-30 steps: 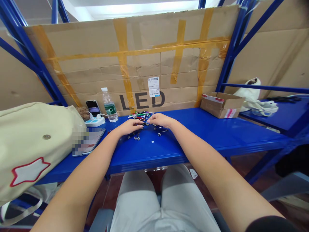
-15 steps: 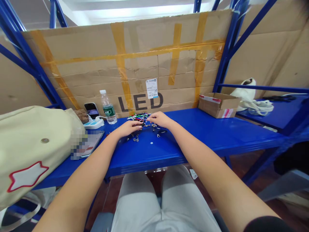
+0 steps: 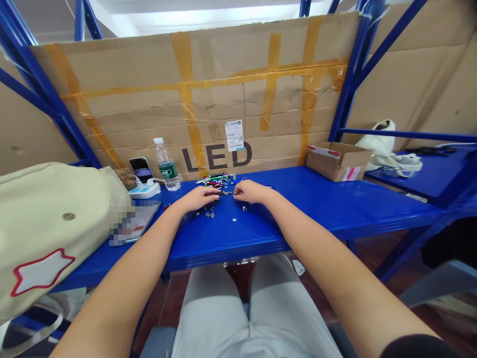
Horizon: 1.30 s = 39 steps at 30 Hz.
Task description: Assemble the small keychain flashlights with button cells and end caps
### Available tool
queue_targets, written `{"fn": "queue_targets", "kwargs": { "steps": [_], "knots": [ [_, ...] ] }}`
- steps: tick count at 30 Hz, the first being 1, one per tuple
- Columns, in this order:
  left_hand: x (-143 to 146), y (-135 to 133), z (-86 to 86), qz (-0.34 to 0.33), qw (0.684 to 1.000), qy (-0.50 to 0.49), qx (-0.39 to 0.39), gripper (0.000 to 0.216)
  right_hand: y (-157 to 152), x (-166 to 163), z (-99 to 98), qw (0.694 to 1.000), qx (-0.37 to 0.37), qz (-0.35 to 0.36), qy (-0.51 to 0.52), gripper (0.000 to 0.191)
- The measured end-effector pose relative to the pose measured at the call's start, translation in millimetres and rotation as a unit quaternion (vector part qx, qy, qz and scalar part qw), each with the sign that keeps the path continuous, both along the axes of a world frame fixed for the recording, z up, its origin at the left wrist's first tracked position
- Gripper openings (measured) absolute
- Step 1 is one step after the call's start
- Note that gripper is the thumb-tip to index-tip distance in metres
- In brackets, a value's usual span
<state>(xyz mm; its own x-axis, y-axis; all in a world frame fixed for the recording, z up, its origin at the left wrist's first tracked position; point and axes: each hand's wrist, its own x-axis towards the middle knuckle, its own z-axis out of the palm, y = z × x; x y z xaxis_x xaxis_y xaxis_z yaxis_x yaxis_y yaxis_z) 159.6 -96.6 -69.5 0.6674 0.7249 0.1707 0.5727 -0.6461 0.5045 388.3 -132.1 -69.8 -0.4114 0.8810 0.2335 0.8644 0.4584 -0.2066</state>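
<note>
Right hand [image 3: 249,191]: brought down beside small metal pieces [image 3: 227,193], now seemingly the work; fingers bunched, grip cannot be told. Left hand [image 3: 199,198]: unmoved, pinching dark piece [image 3: 220,193].

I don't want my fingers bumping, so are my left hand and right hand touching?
Apart. The head view shows a gap between your left hand and your right hand, with blue tabletop and small pieces visible in it.

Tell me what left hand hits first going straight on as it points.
The left hand would likely meet the metal bits first, just past the dark piece at its grip, with the right hand beyond. Depth is unclear; it may pass above them.
</note>
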Motion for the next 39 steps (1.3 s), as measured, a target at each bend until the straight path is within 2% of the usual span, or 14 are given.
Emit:
{"fn": "queue_targets", "kwargs": {
  "steps": [3, 7, 13, 19, 23, 26, 30, 32, 35, 37, 39],
  "knots": [
    [2.1, -3.0, 0.5, -0.025, 0.997, 0.043, 0.065, 0.043, -0.9, -4.0, -0.2, 0.997, 0.031, 0.002, 0.067, 0.015],
    [5.0, -6.9, 2.0, -0.043, 0.991, 0.07, 0.103, 0.041, 0.8, -9.8, -2.4, 0.99, 0.029, 0.021, 0.137, 0.012],
    [6.3, -8.3, 2.7, -0.048, 0.985, 0.098, 0.135, 0.041, -0.6, -11.6, -1.7, 0.987, 0.013, 0.031, 0.156, 0.013],
    [9.6, -14.1, 5.0, -0.024, 0.991, 0.094, 0.095, 0.044, -6.2, -15.0, 1.1, 0.991, 0.076, 0.028, 0.106, 0.011],
    [11.2, -17.7, 7.1, -0.013, 0.996, 0.077, 0.044, 0.041, -9.5, -18.3, 0.2, 0.987, 0.094, 0.037, 0.123, 0.02],
    [10.3, -18.0, 7.5, -0.022, 0.998, 0.059, 0.026, 0.039, -13.3, -18.8, 0.7, 0.984, 0.087, 0.065, 0.141, 0.032],
    [8.1, -15.8, 5.0, -0.035, 0.998, 0.053, 0.012, 0.04, -19.4, -20.1, 3.6, 0.983, 0.087, 0.119, 0.114, 0.034],
    [8.2, -14.9, 3.5, -0.053, 0.996, 0.053, 0.055, 0.039, -20.7, -20.4, 4.2, 0.981, 0.089, 0.137, 0.102, 0.034],
    [10.6, -15.1, 3.0, -0.101, 0.975, 0.048, 0.193, 0.034, -17.8, -17.1, 2.8, 0.978, 0.068, 0.151, 0.129, 0.034],
    [12.6, -16.4, 4.3, -0.132, 0.952, 0.053, 0.27, 0.032, -13.4, -11.9, 0.9, 0.97, 0.01, 0.152, 0.189, 0.034],
    [14.3, -18.3, 6.6, -0.144, 0.935, 0.057, 0.321, 0.032, -9.2, -5.8, -0.5, 0.947, -0.083, 0.148, 0.274, 0.034]
  ]
}}
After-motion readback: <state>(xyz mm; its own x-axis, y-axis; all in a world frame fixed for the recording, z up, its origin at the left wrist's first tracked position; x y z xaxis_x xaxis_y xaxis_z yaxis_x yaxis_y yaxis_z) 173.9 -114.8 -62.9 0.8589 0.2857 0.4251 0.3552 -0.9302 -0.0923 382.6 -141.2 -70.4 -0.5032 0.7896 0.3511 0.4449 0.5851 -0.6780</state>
